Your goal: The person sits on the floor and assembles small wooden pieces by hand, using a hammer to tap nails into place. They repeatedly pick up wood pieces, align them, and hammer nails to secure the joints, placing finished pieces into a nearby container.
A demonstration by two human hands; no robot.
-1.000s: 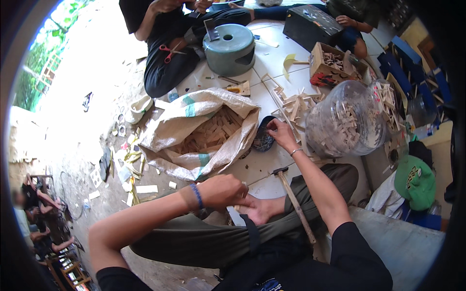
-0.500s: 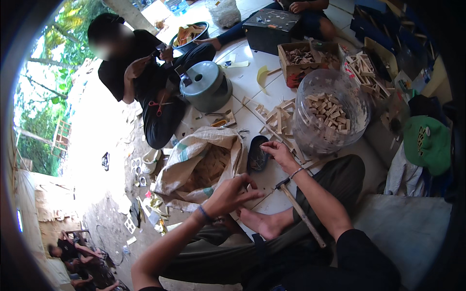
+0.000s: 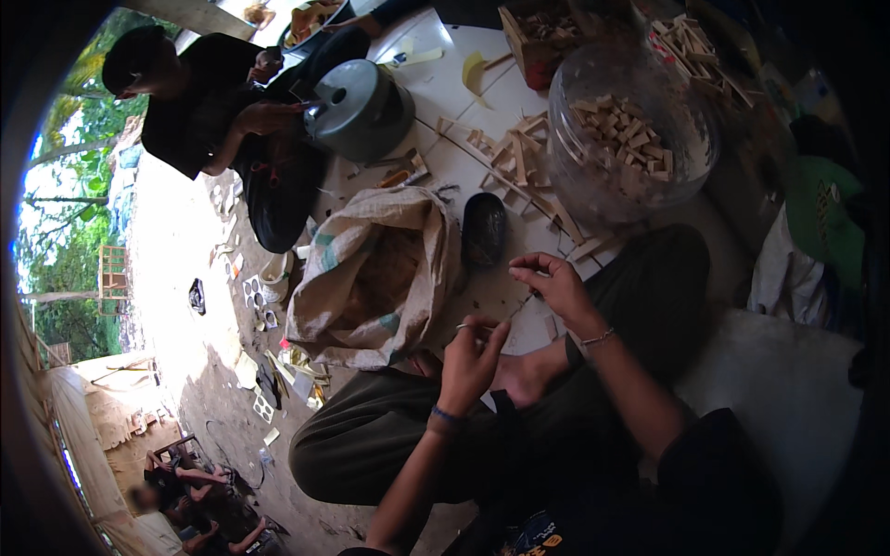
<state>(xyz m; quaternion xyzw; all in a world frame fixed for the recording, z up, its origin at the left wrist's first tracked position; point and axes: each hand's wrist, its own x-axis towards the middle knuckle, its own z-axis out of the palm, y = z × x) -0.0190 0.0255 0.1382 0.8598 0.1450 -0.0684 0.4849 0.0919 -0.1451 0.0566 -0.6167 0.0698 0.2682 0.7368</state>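
My left hand (image 3: 471, 364) is curled in front of my crossed legs, with a small pale thing (image 3: 462, 326) showing at its fingertips; the kind is too small to make out. To its right, my right hand (image 3: 556, 285) has thumb and fingers drawn together in a pinch; anything between them is too small to see. Just beyond the right hand lies a dark oval dish (image 3: 484, 229), its contents dim and blurred. Left of the dish stands a woven sack (image 3: 320, 301), open at the top, with pale wood pieces inside. The hammer seen earlier cannot be made out.
A clear round tub (image 3: 705, 153) holds many small wooden blocks (image 3: 630, 134). Wood strips (image 3: 519, 157) lie beside it on the tiles. Across from me a co-worker (image 3: 199, 111) sits by a grey upturned pot (image 3: 394, 107). A green cap (image 3: 828, 208) is at the right.
My left hand has moved right and curled up, nearer the right hand. The right hand has drawn back from the dish. The hammer across my leg is out of sight. The view has shifted.
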